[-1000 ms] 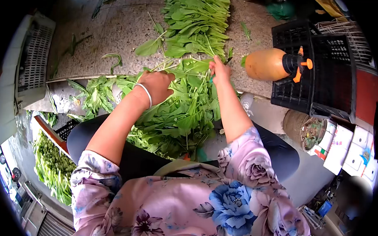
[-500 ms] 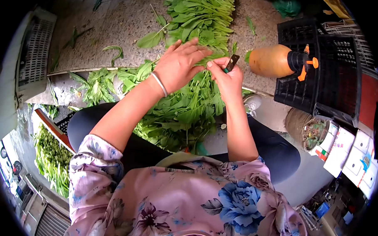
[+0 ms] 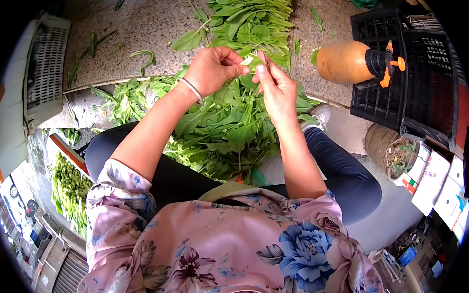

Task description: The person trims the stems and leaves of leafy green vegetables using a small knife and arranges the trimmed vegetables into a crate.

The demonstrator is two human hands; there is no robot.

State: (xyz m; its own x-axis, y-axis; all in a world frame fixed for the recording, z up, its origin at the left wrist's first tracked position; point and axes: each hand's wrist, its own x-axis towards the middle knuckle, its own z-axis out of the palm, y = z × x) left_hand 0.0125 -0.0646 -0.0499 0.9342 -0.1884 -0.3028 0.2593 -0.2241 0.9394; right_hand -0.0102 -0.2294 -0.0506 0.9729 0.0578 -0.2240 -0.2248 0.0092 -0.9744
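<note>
My left hand (image 3: 212, 71), with a bangle at the wrist, pinches the pale cut end of a leafy green (image 3: 247, 60). Close beside it, my right hand (image 3: 278, 91) is closed around a small knife (image 3: 262, 58), mostly hidden by the fingers; its narrow blade shows near the stem. Beneath both hands lies a large heap of loose leafy greens (image 3: 230, 133), between my knees. Beyond them, on the stone surface, more greens (image 3: 249, 23) are laid in a neat row with their stems to the right.
An orange spray bottle (image 3: 346, 62) lies on its side by black plastic crates (image 3: 379, 74) at the right. A basket (image 3: 387, 146) and white boxes (image 3: 439, 190) stand lower right. At left are a pale crate (image 3: 46, 62) and more bundled greens (image 3: 70, 192). Stray leaves (image 3: 189, 40) dot the stone surface (image 3: 145, 35).
My left hand has gone from spread flat over the greens to pinching a stem. My right hand has moved slightly down and left, turning the knife toward that stem.
</note>
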